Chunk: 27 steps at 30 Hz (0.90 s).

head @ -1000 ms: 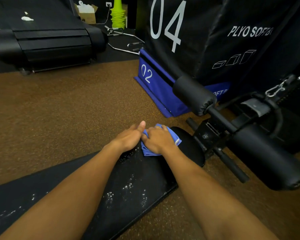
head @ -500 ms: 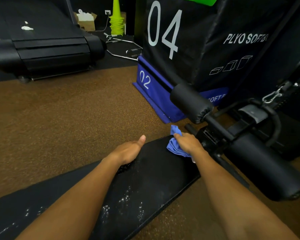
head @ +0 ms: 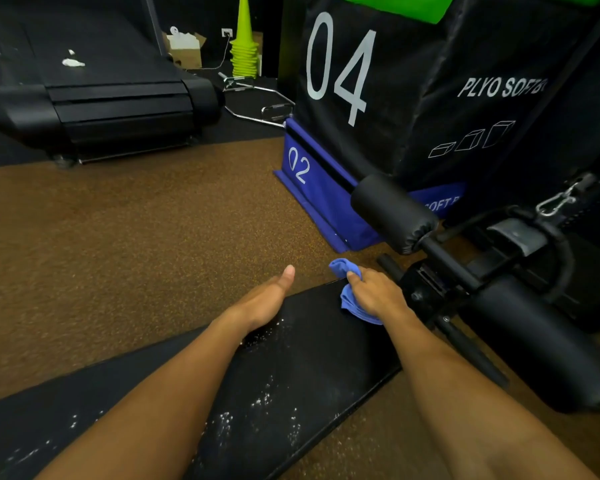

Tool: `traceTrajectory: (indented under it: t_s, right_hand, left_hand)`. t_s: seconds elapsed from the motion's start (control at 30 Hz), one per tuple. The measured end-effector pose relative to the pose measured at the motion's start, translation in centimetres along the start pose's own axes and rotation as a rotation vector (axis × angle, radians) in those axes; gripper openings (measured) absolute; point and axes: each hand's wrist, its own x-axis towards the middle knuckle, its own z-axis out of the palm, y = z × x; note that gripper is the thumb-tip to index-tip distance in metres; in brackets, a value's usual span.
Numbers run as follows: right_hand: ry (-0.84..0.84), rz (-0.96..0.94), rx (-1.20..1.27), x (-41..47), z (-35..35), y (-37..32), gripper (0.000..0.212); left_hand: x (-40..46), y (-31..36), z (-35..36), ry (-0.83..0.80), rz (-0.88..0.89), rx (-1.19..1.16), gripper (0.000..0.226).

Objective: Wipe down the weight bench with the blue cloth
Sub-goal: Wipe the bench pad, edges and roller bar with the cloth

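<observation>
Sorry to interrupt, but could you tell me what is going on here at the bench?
A person is wiping a black padded weight bench with a crumpled blue cloth. The right hand grips the cloth at the bench's far end, near the black foam roller. The left hand rests flat on the bench's edge. White specks remain on the nearer part of the pad.

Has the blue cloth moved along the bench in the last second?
Yes. The blue cloth went from beside the left hand to the bench pad's far end, toward the foam roller.

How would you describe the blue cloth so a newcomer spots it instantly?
Follow the black weight bench pad to its far end, beside the foam rollers. The right hand holds the blue cloth there, bunched; it is small, soft and crumpled, unlike the big blue plyo box behind.
</observation>
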Motion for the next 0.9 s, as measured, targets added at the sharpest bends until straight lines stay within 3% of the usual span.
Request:
traceTrajectory:
  t_s: [0.2,0.33,0.43,0.6,0.77,0.9]
  right_hand:
    - [-0.115,-0.218,-0.280,-0.2,1.1,-6.4,0.053]
    - [-0.281,-0.448,-0.237,-3.9,3.6,-13.4,0.044]
    - [-0.327,-0.479,-0.199,-5.6,4.9,-15.7,0.043]
    - [-0.295,-0.424,-0.207,-5.1,3.6,-13.6,0.051]
    - [-0.102,-0.302,-0.311,-2.0,1.8,-7.2,0.062]
    - [0.066,-0.113,-0.145,-0.6,1.0,-2.6,0.056]
  left_hand:
    - [-0.3,-0.3,0.2,0.104,0.093,-0.003,0.069]
    - [-0.8,-0.6,0.0,0.190,0.149,-0.046,0.067]
    - [-1.2,-1.2,-1.1,0.194,0.098,-0.070,0.070]
    - [-1.8,-2.0,-2.4,0.135,0.073,0.013,0.082]
    - [-2.3,-2.7,-2.2,0.108,0.020,0.115,0.092]
    - [-2.6,-2.8,-2.4,0.035,-0.036,0.107,0.093]
